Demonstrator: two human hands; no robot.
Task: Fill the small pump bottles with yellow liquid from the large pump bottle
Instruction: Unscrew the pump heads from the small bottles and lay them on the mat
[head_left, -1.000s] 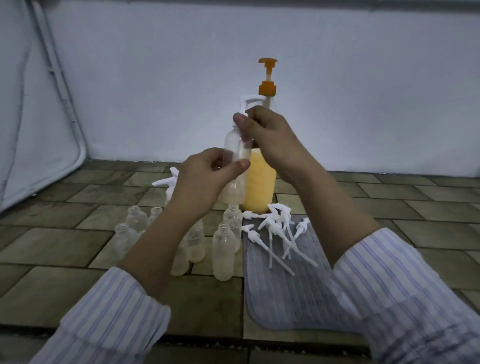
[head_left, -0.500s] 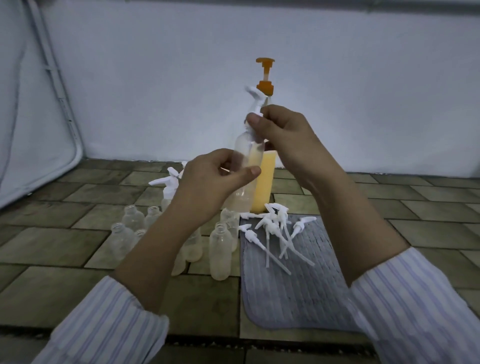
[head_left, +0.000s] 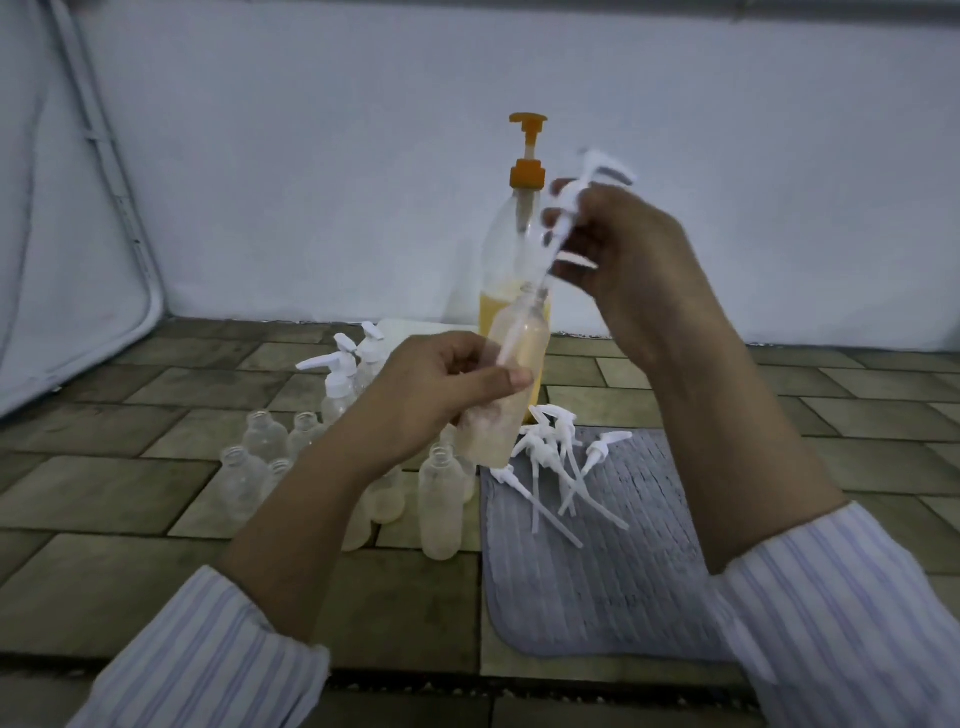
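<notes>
My left hand (head_left: 431, 389) grips a small clear bottle (head_left: 511, 384), tilted to the right, in front of the large pump bottle (head_left: 511, 270) with its orange pump and yellow liquid in the lower part. My right hand (head_left: 623, 249) pinches a white pump head (head_left: 587, 182) raised above the small bottle; its tube still reaches down into the bottle's neck. Several open small bottles (head_left: 441, 499) stand on the floor below my left hand. Two capped small bottles (head_left: 343, 384) stand behind them.
A grey ribbed mat (head_left: 597, 561) lies on the tiled floor at the right with several loose white pump heads (head_left: 550, 467) on its far end. A white wall runs behind, and a white frame (head_left: 104, 171) leans at the left.
My right hand has lifted the pump head up and to the right, out of the small bottle's neck. The left hand has lowered and tilted the bottle.
</notes>
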